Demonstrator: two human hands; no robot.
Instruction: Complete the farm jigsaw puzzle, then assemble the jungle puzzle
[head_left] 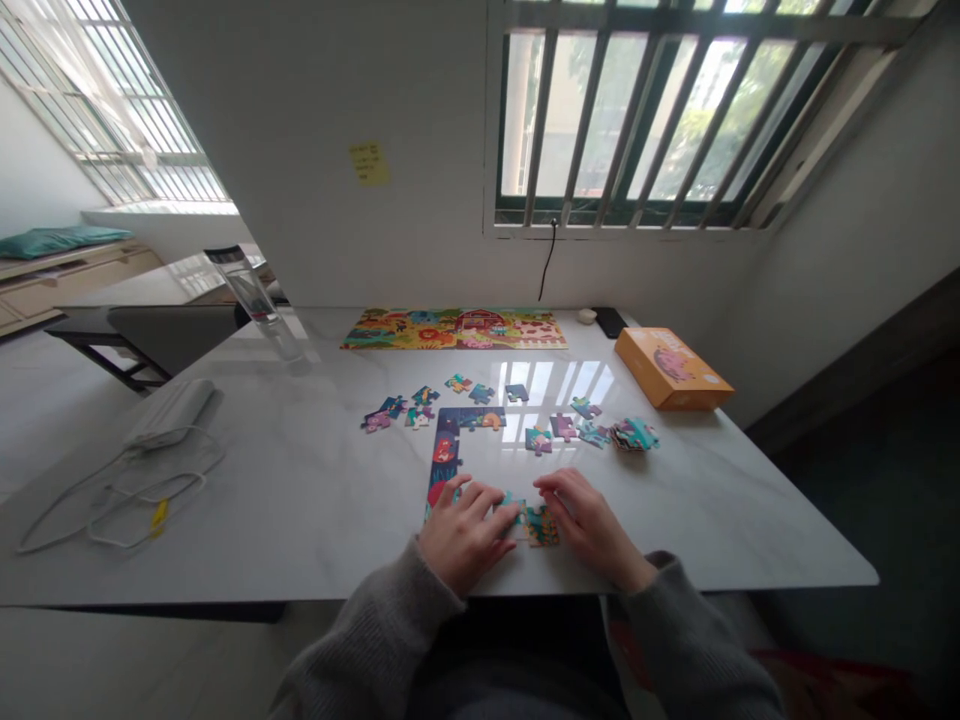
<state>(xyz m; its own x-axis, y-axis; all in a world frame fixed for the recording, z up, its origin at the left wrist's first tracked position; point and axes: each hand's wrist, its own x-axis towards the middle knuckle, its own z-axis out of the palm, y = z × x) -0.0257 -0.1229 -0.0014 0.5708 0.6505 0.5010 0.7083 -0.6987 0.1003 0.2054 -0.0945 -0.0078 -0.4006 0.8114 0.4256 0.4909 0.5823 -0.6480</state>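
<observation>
Left hand point(466, 530) lay spread over the jigsaw border point(445, 450), seemingly steadying it, right hand point(596, 525) at its end, grip impossible to tell!

Puzzle point(444, 450) part-joined, flat, multicol.; loose pcs point(538, 440) scattered nr far edge.

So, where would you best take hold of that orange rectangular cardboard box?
I'd bring the bare right hand down from above and span the orange rectangular cardboard box midway along its left and right sides. It lies flat on the white marbled table, and those sides look longer, so its narrower width probably suits a grip.
</observation>
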